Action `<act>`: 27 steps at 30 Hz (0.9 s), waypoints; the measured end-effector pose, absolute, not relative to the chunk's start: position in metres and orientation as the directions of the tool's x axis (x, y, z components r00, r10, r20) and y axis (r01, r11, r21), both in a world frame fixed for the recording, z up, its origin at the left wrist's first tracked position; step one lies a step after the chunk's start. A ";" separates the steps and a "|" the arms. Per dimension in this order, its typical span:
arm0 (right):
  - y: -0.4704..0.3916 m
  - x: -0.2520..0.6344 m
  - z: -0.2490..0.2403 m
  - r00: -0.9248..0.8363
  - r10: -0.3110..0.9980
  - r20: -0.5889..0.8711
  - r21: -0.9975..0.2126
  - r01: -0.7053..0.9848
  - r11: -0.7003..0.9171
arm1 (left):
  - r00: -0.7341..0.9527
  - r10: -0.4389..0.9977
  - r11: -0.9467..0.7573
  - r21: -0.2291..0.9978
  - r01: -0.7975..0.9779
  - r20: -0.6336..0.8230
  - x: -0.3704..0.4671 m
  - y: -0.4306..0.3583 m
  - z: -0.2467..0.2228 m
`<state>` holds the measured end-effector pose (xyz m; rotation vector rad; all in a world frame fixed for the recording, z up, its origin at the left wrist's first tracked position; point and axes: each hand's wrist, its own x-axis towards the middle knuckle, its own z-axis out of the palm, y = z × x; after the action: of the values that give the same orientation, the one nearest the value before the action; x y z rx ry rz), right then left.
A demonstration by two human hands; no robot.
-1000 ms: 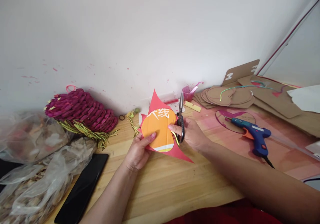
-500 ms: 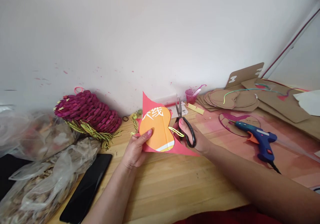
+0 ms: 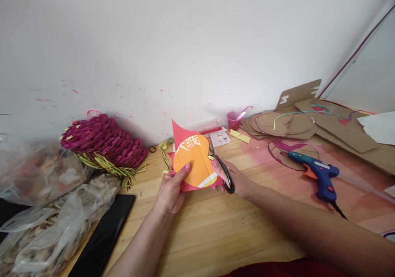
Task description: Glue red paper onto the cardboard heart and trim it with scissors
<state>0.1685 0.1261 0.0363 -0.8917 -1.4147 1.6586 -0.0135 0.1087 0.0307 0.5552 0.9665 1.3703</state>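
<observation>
Behind the heart rises a smooth white wall (image 3: 197,42), flecked with pink spatter. The table (image 3: 197,236) below the heart is pale grained wood, stained pink on the heart's right. Far right of the heart lies brown cardboard (image 3: 345,131), flat sheets and a stack of cut shapes, matte and stiff. Left of the heart sit a crinkled clear bag (image 3: 61,231) of small brown pieces and a magenta bundle (image 3: 106,143), knobbly in overlapping rows, with yellow-green strands beneath. Nearer the person than the heart, on its left, is a glossy black slab (image 3: 103,236). A blue glue gun (image 3: 322,172) with an orange trigger lies well to the heart's right.

The heart (image 3: 194,166) itself is orange card, held above the table between both hands, over a red sheet (image 3: 179,135) with a pointed corner. White print crosses its top: 线 is readable, the character before it cut off by the edge. The left hand (image 3: 169,192) pinches the heart's lower left, thumb on its face. The right hand (image 3: 239,182) grasps black-handled scissors (image 3: 227,173) at its right edge; whether the blades are biting cannot be told. Behind the heart, to the right, stand a pink cup (image 3: 233,122) and a flat yellow strip (image 3: 240,136). A yellow loop (image 3: 211,157) touches its right edge.
</observation>
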 end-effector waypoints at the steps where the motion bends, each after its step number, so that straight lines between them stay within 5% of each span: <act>1: 0.126 0.168 0.036 -0.455 0.890 -0.033 -0.989 -0.112 -0.093 | -0.076 0.967 0.161 0.815 -0.557 -0.242 -0.013 0.108 0.031; 27: 0.128 0.171 0.022 -0.371 0.922 -0.107 -0.994 0.033 -0.103 | -0.097 0.974 0.120 0.828 -0.547 -0.205 -0.004 0.105 0.028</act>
<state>0.1714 0.1278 0.0220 -1.0936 -1.4433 1.5649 -0.0036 0.1050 0.0280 0.5879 0.9587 1.4064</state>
